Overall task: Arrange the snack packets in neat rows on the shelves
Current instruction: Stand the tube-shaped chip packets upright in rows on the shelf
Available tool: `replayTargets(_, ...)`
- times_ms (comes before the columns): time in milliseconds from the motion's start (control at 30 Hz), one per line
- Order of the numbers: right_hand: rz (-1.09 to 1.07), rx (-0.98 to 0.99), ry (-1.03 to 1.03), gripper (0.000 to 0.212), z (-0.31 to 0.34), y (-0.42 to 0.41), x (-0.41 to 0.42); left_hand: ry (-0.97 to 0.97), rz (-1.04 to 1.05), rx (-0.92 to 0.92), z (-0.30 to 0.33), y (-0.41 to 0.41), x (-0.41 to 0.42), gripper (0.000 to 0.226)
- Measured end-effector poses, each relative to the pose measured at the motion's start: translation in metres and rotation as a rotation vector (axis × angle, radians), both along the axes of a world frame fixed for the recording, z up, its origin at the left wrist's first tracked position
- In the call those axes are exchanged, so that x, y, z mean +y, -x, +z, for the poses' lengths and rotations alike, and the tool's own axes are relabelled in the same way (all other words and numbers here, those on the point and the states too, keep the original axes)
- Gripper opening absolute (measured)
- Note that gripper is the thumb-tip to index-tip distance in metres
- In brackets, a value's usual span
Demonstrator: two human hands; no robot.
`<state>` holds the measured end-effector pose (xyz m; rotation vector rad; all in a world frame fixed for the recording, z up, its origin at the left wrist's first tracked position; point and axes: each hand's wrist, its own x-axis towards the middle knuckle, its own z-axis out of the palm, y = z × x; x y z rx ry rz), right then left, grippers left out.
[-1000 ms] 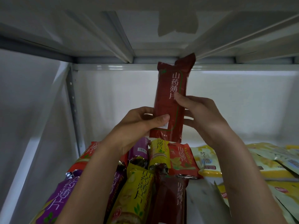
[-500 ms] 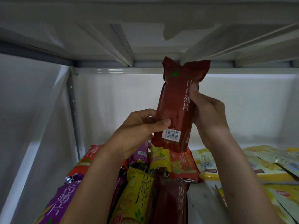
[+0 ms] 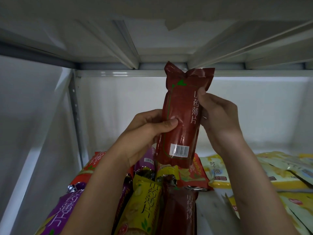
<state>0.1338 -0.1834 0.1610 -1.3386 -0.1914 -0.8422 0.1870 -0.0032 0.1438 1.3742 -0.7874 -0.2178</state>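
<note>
I hold the dark red packet [image 3: 182, 119] upright above the shelf [image 3: 210, 206], my left hand [image 3: 152, 128] pinching its left edge, my right hand [image 3: 218, 116] curled round its right side. To do this well, I should lower it flat beside the brown packet [image 3: 179, 207], label up, ends aligned with the row.

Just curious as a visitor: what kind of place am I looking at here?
Probably a shop or stockroom shelf. A white metal shelf holds many snack packets lying in rows, and both hands hold a dark red packet with a barcode.
</note>
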Motion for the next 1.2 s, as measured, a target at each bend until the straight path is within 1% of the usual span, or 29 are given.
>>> replayTargets(100, 0.008, 0.017, 0.044, 0.026, -0.002, -0.001, -0.002, 0.025, 0.012, 0.011, 0.004, 0.002, -0.002, 0.035)
replayTargets(200, 0.039, 0.053, 0.106, 0.024, -0.002, -0.002, 0.001, 0.119, 0.109, -0.001, 0.005, 0.002, -0.005, 0.029)
replayTargets(267, 0.061, 0.07, 0.138, 0.03, -0.001, -0.001, 0.004, 0.145, 0.147, -0.02, 0.003, 0.001, -0.005, 0.028)
replayTargets(333, 0.06, 0.078, 0.149, 0.04, 0.0, 0.0, 0.007, 0.155, 0.169, -0.027, 0.001, 0.0, -0.004, 0.026)
replayTargets(467, -0.019, 0.042, 0.152, 0.046, -0.002, -0.003, 0.007, 0.134, 0.181, -0.043, 0.004, 0.001, -0.003, 0.021)
replayTargets(533, -0.045, 0.028, 0.188, 0.054, -0.003, -0.005, 0.006, 0.118, 0.157, -0.005, 0.006, 0.002, -0.003, 0.026)
replayTargets(600, -0.039, 0.039, 0.224, 0.049, -0.004, -0.005, 0.004, 0.14, 0.172, 0.008, 0.007, 0.004, -0.004, 0.036)
replayTargets(633, -0.02, 0.059, 0.241, 0.045, -0.004, -0.004, 0.005, 0.174, 0.194, -0.001, 0.008, 0.004, -0.005, 0.036)
replayTargets(733, 0.062, 0.159, 0.293, 0.041, -0.004, -0.003, 0.007, 0.252, 0.266, -0.031, 0.007, 0.005, -0.004, 0.029)
replayTargets(800, 0.111, 0.204, 0.36, 0.034, -0.004, -0.001, 0.006, 0.266, 0.297, -0.054, 0.006, 0.004, -0.002, 0.029)
replayTargets(900, 0.133, 0.187, 0.431, 0.021, -0.006, 0.001, 0.004, 0.268, 0.308, -0.061, 0.006, 0.003, 0.0, 0.028)
replayTargets(1033, 0.142, 0.151, 0.404, 0.019, -0.007, 0.001, 0.005, 0.267, 0.28, 0.002, 0.01, 0.008, -0.002, 0.026)
replayTargets(1133, 0.179, 0.181, 0.435, 0.02, -0.006, 0.005, 0.006, 0.323, 0.299, -0.007, 0.01, 0.008, -0.002, 0.017)
replayTargets(1200, 0.184, 0.216, 0.464, 0.021, -0.005, 0.007, 0.006, 0.342, 0.303, -0.003, 0.009, 0.007, 0.0, 0.015)
